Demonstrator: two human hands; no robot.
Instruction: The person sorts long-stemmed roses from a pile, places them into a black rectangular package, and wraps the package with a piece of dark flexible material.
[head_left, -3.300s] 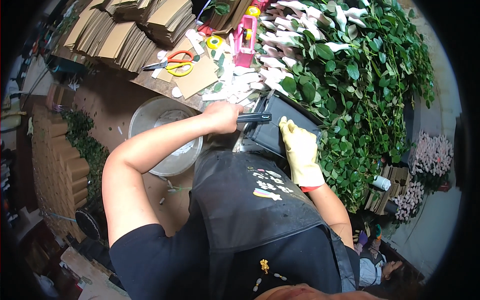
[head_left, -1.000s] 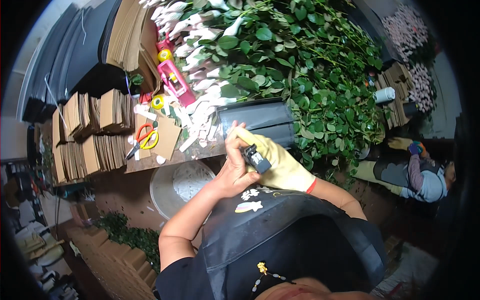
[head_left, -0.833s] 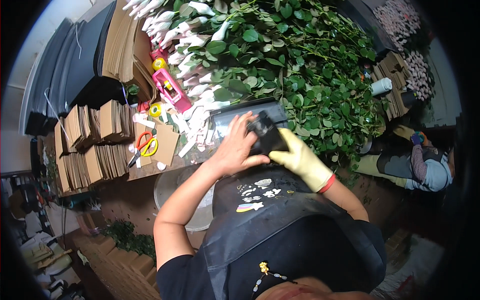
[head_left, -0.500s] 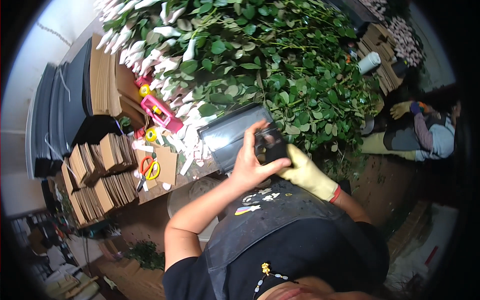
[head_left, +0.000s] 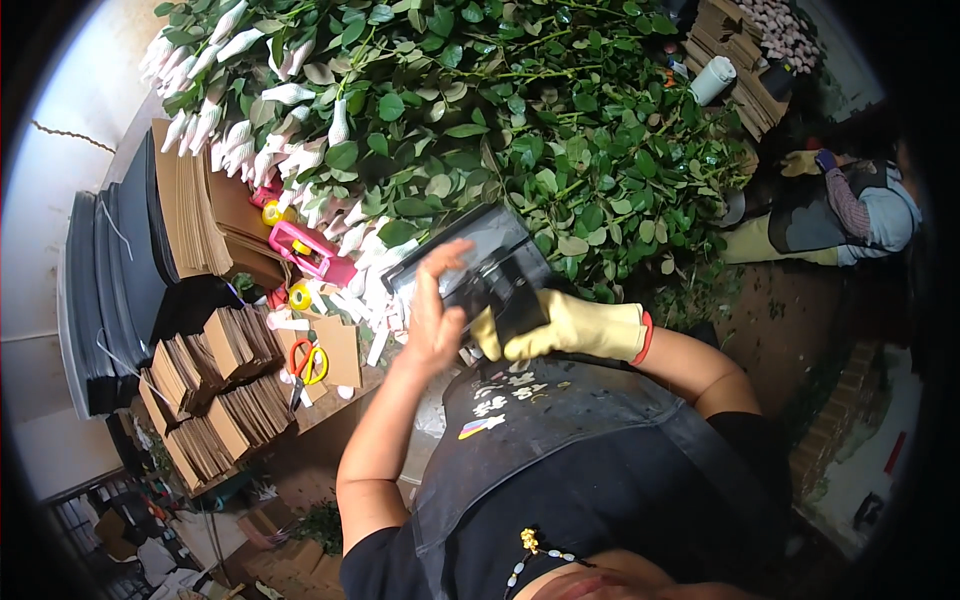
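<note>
Yellow-gloved, the right hand [head_left: 565, 328] is clamped with its fingers around a dark tool [head_left: 500, 290], held above the worktop [head_left: 335, 350] beside the heap of leafy flower stems [head_left: 520, 120]. The left hand [head_left: 432, 315] is pressed against the tool, fingers spread apart.

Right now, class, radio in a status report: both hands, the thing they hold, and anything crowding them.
Left hand bare, open against black tool. Right hand, yellow glove, gripping it. Rose stems heaped just beyond.

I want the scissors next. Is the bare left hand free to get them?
Probably not yet: the left hand is pressed on the black tool; the scissors lie uncovered on cardboard farther left.
</note>
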